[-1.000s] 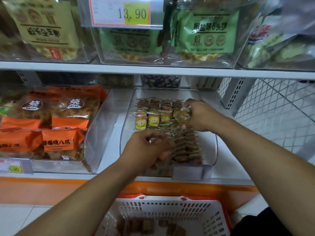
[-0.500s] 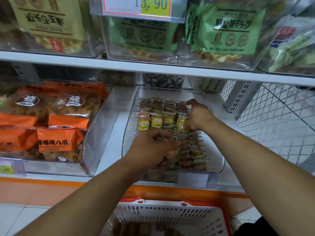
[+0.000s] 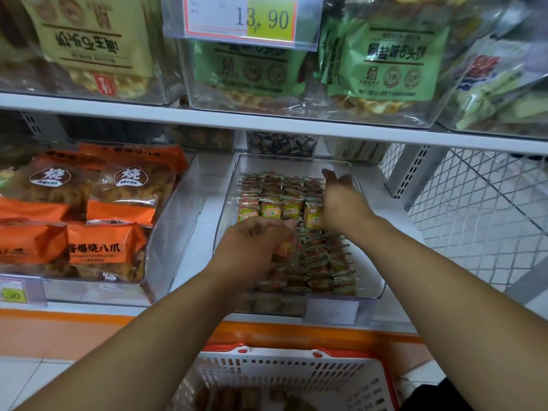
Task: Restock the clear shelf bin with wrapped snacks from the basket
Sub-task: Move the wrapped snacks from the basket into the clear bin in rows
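Both forearms reached forward from the lower edge of the view into the clear shelf bin [image 3: 225,203], which sat on the lower shelf [image 3: 189,229] above the white basket [image 3: 284,372] with its orange rim. The left hand [image 3: 255,247] was seen knuckles-up over the near half of the bin, its fingers curled under and gripping a few wrapped snacks [image 3: 286,247], whose orange and green wrappers showed just past the fingertips. The right hand [image 3: 341,203] stretched farther in along the bin's right side, wrist nearly straight; its fingers were extended and loosely apart toward the back wall, holding nothing, the palm side lying against the right end of the upright row of snacks [image 3: 272,209] with yellow-green labels. Beyond the fingers of both hands, more packets lay flat in rows at the back; between the left fingertips and the right forearm, edge-on packets filled the front of the bin. A few brown packets lay blurred in the basket. Left of the left hand stood a bin of orange bags [image 3: 106,247]; overhead hung a price tag [image 3: 246,19].
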`<state>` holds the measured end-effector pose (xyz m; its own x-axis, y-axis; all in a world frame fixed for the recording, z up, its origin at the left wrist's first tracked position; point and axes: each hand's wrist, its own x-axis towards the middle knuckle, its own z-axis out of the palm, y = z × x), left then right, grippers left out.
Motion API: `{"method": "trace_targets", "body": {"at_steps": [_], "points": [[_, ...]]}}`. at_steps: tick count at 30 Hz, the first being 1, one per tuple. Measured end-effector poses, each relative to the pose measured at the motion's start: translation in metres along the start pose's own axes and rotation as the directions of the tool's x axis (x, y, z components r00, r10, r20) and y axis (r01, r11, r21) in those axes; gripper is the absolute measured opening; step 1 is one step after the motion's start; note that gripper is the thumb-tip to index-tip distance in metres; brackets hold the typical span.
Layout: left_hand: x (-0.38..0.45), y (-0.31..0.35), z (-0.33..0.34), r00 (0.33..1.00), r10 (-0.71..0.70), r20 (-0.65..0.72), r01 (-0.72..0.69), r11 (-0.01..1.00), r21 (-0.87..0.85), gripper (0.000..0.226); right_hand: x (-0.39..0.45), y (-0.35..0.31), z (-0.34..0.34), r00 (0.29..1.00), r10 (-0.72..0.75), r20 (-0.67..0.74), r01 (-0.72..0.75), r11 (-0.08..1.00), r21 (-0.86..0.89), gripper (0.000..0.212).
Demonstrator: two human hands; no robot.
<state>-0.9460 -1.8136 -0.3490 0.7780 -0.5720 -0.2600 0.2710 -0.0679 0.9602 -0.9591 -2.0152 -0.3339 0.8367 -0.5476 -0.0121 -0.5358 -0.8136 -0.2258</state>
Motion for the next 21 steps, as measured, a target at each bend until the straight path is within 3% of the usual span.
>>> {"method": "trace_targets", "body": {"at_steps": [2,4,5,7,9,13,15,17,19,21], "points": [[0.001,0.001,-0.003,1.000,-0.007,-0.022,0.007,1.000,-0.024,0.025,-0.012,-0.008,-0.014,0.983,-0.122,-0.134,0.124,0.992,0.005,0.071],[0.001,0.004,-0.003,0.999,-0.002,-0.032,0.000,0.999,-0.046,0.029,-0.031,-0.022,-0.025,0.968,-0.184,-0.170,0.219,0.951,0.217,0.029],[0.000,0.004,-0.002,0.999,0.008,-0.044,-0.010,0.999,-0.051,0.029,-0.044,-0.027,-0.028,0.972,-0.202,-0.122,0.232,0.909,0.347,0.023],[-0.001,0.005,-0.002,0.998,0.011,-0.061,-0.015,0.998,-0.063,0.029,-0.071,-0.034,-0.028,0.962,-0.268,0.050,0.203,0.828,0.523,0.052],[-0.003,0.006,-0.003,0.999,-0.005,-0.049,0.002,0.997,-0.071,0.033,-0.091,-0.036,-0.023,0.948,-0.290,0.130,0.153,0.774,0.614,0.065],[-0.005,0.008,0.000,0.999,-0.037,-0.021,0.035,0.997,-0.068,0.054,-0.092,-0.033,-0.013,0.975,-0.210,0.071,0.084,0.649,0.756,0.035],[-0.005,0.012,0.000,0.993,-0.088,0.075,0.102,0.970,-0.218,0.051,-0.088,-0.030,-0.012,0.984,-0.172,0.053,0.069,0.633,0.771,0.032],[-0.006,0.016,-0.003,0.967,-0.089,0.239,0.164,0.934,-0.318,0.034,-0.084,-0.024,-0.013,0.990,-0.137,0.038,0.054,0.611,0.790,0.031],[-0.005,0.017,-0.008,0.944,-0.050,0.327,0.172,0.919,-0.355,0.044,-0.081,-0.016,-0.016,0.989,-0.138,0.050,0.037,0.563,0.825,0.027],[-0.005,0.017,-0.010,0.947,-0.016,0.322,0.132,0.931,-0.341,0.055,-0.079,-0.011,-0.022,0.983,-0.170,0.071,0.029,0.526,0.850,0.026]]}}
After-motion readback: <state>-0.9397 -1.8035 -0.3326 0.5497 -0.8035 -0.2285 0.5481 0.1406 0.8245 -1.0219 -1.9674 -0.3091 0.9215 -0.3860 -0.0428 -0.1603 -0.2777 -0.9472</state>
